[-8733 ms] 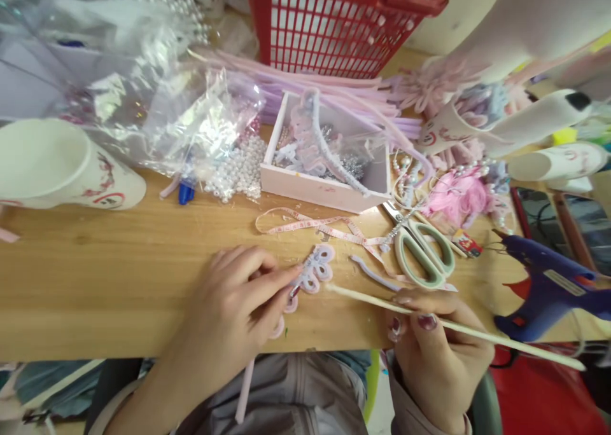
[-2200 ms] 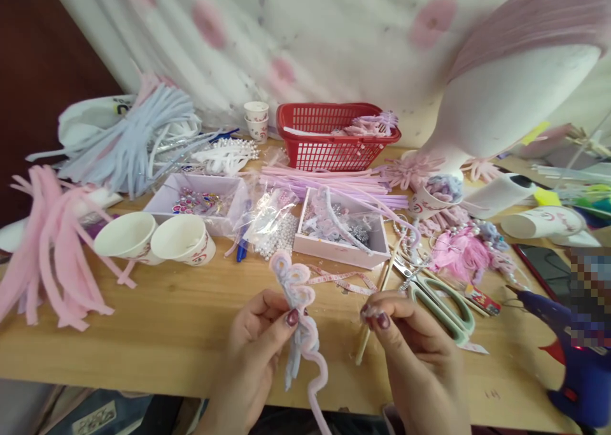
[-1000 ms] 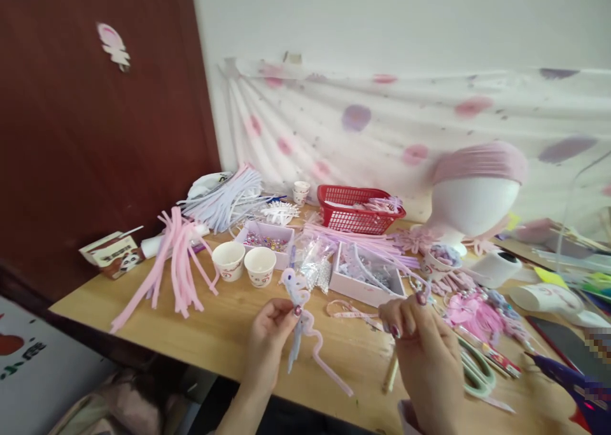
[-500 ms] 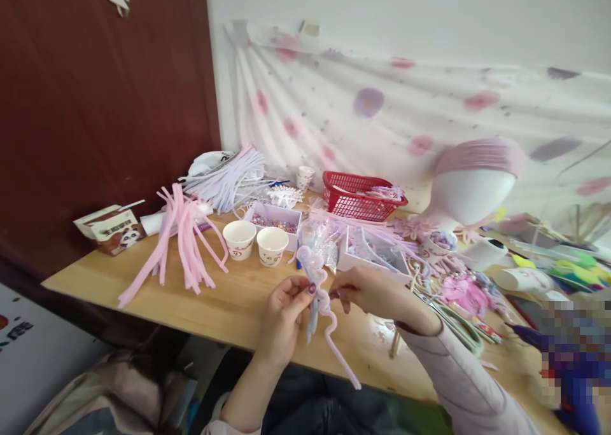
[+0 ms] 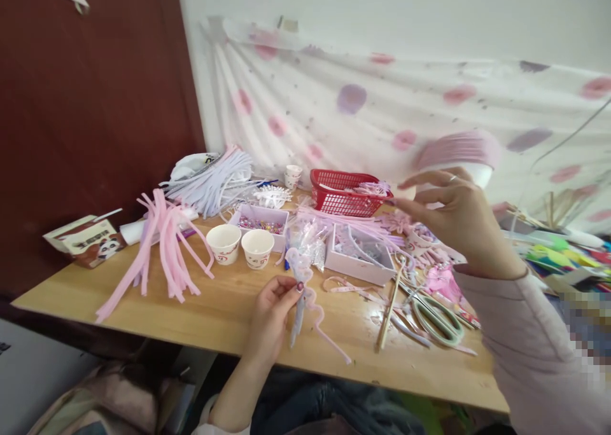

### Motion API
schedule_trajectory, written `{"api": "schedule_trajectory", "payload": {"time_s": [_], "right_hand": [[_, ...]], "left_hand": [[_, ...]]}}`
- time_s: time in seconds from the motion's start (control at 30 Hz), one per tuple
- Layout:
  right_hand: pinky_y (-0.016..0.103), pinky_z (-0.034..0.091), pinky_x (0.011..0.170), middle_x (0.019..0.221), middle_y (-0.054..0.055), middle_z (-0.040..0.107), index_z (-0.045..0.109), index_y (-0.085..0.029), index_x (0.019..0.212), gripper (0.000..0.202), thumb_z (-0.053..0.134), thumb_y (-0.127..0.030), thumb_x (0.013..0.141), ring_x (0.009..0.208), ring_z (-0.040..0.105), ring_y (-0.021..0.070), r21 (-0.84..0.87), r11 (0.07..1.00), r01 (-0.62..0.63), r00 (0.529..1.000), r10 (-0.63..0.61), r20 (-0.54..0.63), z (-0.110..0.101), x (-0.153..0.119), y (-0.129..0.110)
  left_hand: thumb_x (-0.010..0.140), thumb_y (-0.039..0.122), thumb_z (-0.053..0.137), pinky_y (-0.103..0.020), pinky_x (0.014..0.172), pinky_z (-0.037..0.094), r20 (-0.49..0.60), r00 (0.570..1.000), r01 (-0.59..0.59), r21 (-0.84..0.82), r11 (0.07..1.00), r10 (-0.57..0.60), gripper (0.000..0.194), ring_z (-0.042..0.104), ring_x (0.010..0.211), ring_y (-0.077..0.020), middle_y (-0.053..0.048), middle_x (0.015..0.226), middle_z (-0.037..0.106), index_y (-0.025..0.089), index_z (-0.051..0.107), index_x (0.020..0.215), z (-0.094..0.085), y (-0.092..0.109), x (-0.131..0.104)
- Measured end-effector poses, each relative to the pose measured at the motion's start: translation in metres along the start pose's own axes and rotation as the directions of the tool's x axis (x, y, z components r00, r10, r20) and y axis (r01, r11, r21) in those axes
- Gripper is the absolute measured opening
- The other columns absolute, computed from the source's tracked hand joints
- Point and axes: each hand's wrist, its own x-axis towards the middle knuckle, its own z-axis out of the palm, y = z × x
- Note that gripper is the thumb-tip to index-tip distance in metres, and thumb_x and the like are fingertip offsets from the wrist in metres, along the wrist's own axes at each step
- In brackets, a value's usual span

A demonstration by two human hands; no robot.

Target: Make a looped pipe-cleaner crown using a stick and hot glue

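Observation:
My left hand [image 5: 273, 311] pinches a bundle of bent pipe cleaners [image 5: 300, 266] above the front of the table, thumb and fingers closed on its middle. Wavy pink loops rise at the top, a grey-blue part points down, and one wavy pink pipe cleaner [image 5: 321, 325] trails off to the lower right. My right hand [image 5: 453, 212] is raised on the right, fingers stretched out and apart, with nothing seen in it. Behind it stands a white mannequin head [image 5: 484, 175] with a pink band, partly hidden by the hand.
Pink pipe cleaners [image 5: 165, 244] lie at the left beside two paper cups [image 5: 258, 250]. A bead box [image 5: 262, 222], a red basket [image 5: 329, 200] and a white box [image 5: 360, 266] stand behind. Scissors [image 5: 436, 320] and a wooden stick [image 5: 389, 311] lie at right.
My right hand has let go of the wavy pink pipe cleaner and risen to the upper right, fingers opening. My left hand still holds the bundle. The view has shifted somewhat to the right.

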Motion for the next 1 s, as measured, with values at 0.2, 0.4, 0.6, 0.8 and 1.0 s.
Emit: {"api": "schedule_trajectory", "payload": {"time_s": [0.2,0.4,0.6,0.8,1.0], "right_hand": [[0.035,0.049,0.072,0.082,0.004,0.075,0.072,-0.024,0.077,0.022,0.072,-0.045,0.083,0.077,0.068,0.0226,0.140,0.980,-0.139,0.988,0.129,0.080,0.023,-0.035,-0.012],[0.032,0.048,0.073,0.075,0.003,0.074,0.070,-0.022,0.074,0.013,0.071,-0.031,0.084,0.073,0.067,0.0203,0.429,0.853,-0.298,0.952,0.230,0.203,0.070,-0.081,-0.039],[0.032,0.056,0.067,0.072,0.006,0.073,0.067,-0.020,0.082,0.037,0.059,-0.053,0.094,0.069,0.070,0.0205,0.594,0.695,-0.404,0.915,0.293,0.278,0.100,-0.109,-0.046],[0.028,0.050,0.064,0.062,0.001,0.062,0.057,-0.021,0.062,0.048,0.053,-0.051,0.100,0.061,0.058,0.0151,0.634,0.608,-0.478,0.850,0.502,0.159,0.098,-0.135,-0.064],[0.033,0.055,0.086,0.108,0.007,0.075,0.081,-0.027,0.093,0.029,0.072,-0.053,0.086,0.103,0.068,0.0244,0.725,0.361,-0.587,0.788,0.461,0.409,0.092,-0.135,-0.072]], "left_hand": [[0.053,0.033,0.096,-0.023,0.065,0.050,-0.010,1.000,0.025,0.017,1.000,-0.025,0.037,0.065,0.066,-0.0117,0.001,0.068,0.072,0.017,0.068,0.070,0.001,0.001,-0.002],[0.053,0.031,0.096,-0.023,0.066,0.050,-0.006,0.999,0.053,0.018,0.998,-0.053,0.036,0.066,0.067,-0.0124,0.000,0.069,0.072,0.017,0.068,0.071,0.001,0.003,-0.002],[0.054,0.032,0.096,-0.023,0.063,0.051,0.037,0.996,0.085,0.004,0.996,-0.085,0.037,0.066,0.067,-0.0136,-0.001,0.069,0.072,0.016,0.069,0.072,0.000,0.003,-0.006],[0.060,0.028,0.094,-0.023,0.059,0.051,0.043,0.982,0.183,0.002,0.983,-0.183,0.031,0.064,0.062,-0.0126,-0.001,0.068,0.071,0.016,0.068,0.073,0.006,0.008,-0.021],[0.053,0.033,0.097,-0.019,0.050,0.045,0.000,0.978,0.208,0.099,0.973,-0.209,0.035,0.056,0.053,-0.0091,0.000,0.065,0.070,0.017,0.070,0.067,0.022,0.019,-0.038]]}}
